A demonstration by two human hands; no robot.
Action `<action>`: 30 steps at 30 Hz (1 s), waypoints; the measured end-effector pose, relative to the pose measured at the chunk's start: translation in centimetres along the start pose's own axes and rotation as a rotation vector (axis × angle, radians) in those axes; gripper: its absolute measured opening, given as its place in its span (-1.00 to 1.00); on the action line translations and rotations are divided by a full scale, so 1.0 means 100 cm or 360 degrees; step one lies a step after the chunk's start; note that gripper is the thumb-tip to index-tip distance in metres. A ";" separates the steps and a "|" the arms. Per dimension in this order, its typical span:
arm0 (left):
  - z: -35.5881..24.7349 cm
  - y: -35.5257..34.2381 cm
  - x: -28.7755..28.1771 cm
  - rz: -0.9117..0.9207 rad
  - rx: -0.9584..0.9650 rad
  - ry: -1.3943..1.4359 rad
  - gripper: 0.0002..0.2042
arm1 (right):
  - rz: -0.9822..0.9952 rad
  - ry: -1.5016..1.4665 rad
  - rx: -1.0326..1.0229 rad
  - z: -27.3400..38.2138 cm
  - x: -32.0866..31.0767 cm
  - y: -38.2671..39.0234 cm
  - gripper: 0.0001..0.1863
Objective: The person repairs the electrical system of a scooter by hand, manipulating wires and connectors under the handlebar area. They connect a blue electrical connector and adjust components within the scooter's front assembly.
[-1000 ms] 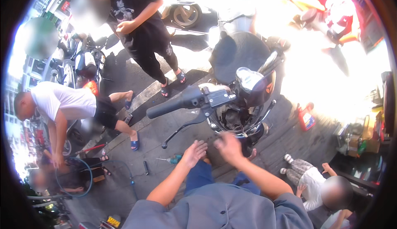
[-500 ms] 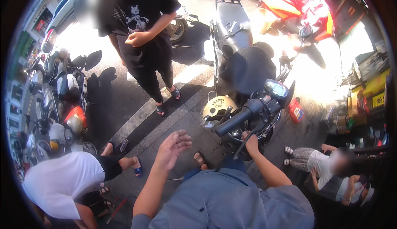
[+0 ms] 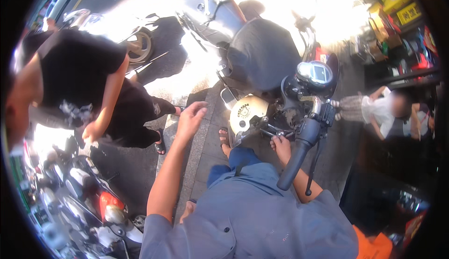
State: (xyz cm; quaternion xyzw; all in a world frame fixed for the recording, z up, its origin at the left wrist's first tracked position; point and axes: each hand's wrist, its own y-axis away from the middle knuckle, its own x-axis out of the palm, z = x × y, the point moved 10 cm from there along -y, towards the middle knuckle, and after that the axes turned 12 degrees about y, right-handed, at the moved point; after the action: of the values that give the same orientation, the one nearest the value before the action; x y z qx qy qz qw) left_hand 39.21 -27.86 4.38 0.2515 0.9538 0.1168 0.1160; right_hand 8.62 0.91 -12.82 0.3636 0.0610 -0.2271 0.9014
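In front of me stands a scooter with its black handlebar grip [image 3: 298, 158] pointing back toward my body. A brake lever [image 3: 316, 165] runs alongside the grip, and a round dial [image 3: 318, 73] sits beyond it. My right hand [image 3: 280, 147] is just left of the grip and lower down, fingers pinched at the scooter's front; what they hold is too small to make out. Raised to the left, my left hand [image 3: 191, 121] hangs in the air with fingers loosely bent and nothing in it. A cream helmet-like dome [image 3: 249, 112] with a bear print lies between my hands.
A person in black clothes [image 3: 84, 67] stands at left, above parked scooters [image 3: 77, 179]. A black seat [image 3: 266, 53] and a grey motorbike body [image 3: 206, 11] are ahead. At right are two people, one in a white shirt [image 3: 376, 114], and shelves with yellow boxes [image 3: 397, 6].
The handlebar has swung round, its grip now pointing toward me instead of left. My view has turned; the stooping person in white at lower left is gone from sight. My left hand stays raised.
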 end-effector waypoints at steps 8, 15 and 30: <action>0.153 -0.003 -0.132 -0.0094 -0.0583 0.0274 -0.69 | -0.0160 -0.0942 0.0080 0.108 0.098 0.003 -0.70; 0.038 -0.122 -0.147 0.0452 -0.0198 -0.0341 -0.68 | -0.0882 -0.2065 0.0317 0.128 0.095 -0.124 -0.69; -0.034 -0.288 -0.145 0.0781 0.0204 -0.0530 -0.63 | -0.1635 -0.2676 0.0638 0.062 0.085 -0.162 -0.63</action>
State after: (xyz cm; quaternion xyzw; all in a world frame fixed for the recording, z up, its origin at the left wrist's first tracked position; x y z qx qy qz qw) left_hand 37.52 -60.17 1.89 0.4969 0.8378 0.0380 0.2230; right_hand 8.49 -16.68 -20.83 0.1598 -0.4851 -0.7776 0.3667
